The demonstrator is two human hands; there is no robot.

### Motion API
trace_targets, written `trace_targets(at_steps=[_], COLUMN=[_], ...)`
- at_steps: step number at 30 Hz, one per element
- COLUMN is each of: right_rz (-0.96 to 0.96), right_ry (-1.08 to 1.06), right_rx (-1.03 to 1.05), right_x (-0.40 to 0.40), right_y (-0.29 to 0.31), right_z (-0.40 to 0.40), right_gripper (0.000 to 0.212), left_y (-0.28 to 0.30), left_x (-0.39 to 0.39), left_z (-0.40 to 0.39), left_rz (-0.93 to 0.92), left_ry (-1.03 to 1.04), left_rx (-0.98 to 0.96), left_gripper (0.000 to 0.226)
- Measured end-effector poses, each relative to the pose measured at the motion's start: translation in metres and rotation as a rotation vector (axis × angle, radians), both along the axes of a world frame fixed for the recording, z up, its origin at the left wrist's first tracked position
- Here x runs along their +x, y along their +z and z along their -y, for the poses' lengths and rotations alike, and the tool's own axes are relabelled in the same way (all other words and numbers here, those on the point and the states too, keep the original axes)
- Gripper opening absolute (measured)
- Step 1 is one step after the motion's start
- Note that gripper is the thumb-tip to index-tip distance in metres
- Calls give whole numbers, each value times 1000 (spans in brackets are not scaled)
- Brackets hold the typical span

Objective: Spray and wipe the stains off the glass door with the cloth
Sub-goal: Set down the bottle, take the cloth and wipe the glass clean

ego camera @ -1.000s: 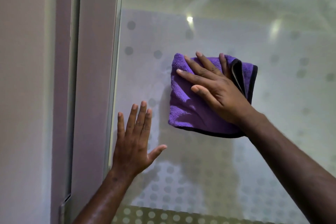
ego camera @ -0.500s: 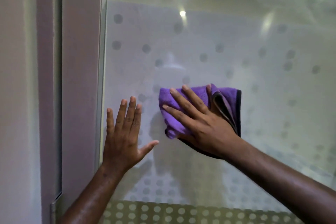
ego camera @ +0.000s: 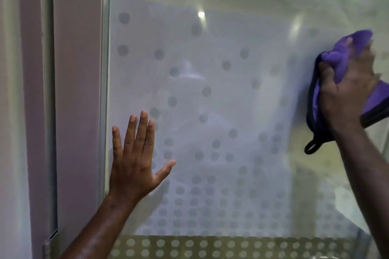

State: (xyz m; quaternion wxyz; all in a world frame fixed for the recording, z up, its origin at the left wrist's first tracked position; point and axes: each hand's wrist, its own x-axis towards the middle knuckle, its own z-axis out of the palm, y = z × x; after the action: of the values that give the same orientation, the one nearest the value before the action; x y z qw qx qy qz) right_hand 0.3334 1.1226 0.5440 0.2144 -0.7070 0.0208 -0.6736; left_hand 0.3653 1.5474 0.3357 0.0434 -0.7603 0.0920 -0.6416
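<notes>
1. Frosted, dotted glass door (ego camera: pixel 221 111) fills the view, with a pale frame (ego camera: pixel 77 90) running down its left edge.
2. Purple cloth (ego camera: pixel 339 57) sits bunched against the glass at far right, black trim and loop hanging below.
3. Right hand (ego camera: pixel 345 92) grasps that cloth, a bit blurry.
4. Left hand (ego camera: pixel 134 164) lies flat on the glass at lower left, fingers spread, nothing in it.

No readable text, labels, brands or numbers anywhere in view.

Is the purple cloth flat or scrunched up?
Scrunched up: the purple microfibre cloth bunches in the right hand, which grips it.
</notes>
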Motion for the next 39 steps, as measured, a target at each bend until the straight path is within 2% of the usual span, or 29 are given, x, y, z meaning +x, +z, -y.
trace_targets(at_steps=[5,9,11,13,15,17,23,27,30,33,36,39], right_rz=[-29,-5,10,20,39,43,62,93,111,87,38,51], right_ry=[-12,26,81,69,63,40,33,35,28,23,52,100], right_rx=[-301,-797,-1021,-1101,-1048,-884,-28,116,131,25,-211,-601], right_x=[7,4,2,3,3,4,-6,-7,0,5,4,1], right_y=[-26,-90,-114,-119,-109,-94,-37,-11,13,35,41,12], right_z=[-76,-155,-165,-153,-134,-105,21,28,4,-36,-104,-180], right_gripper=[70,64,56,50,48,49,61,60,60,61,60,58], left_y=[-1,1,2,1,0,-1,0,-3,-2,-3,-4,-4], left_x=[2,2,1,-1,-1,0,1,4,4,4,6,8], left_z=[-1,-2,-1,-1,-1,-2,-2,-2,-1,-1,-1,-2], left_rz=[0,13,13,6,8,8,4,3,11,13,21,20], left_ry=[3,-16,-16,-21,-26,-25,-24,-14,-10,-15,-21,-16], left_rx=[-3,-5,-5,-4,-6,-6,-9,-13,-14,-17,-24,-26], left_gripper=[103,101,100,100,100,100,101,101,101,100,100,100])
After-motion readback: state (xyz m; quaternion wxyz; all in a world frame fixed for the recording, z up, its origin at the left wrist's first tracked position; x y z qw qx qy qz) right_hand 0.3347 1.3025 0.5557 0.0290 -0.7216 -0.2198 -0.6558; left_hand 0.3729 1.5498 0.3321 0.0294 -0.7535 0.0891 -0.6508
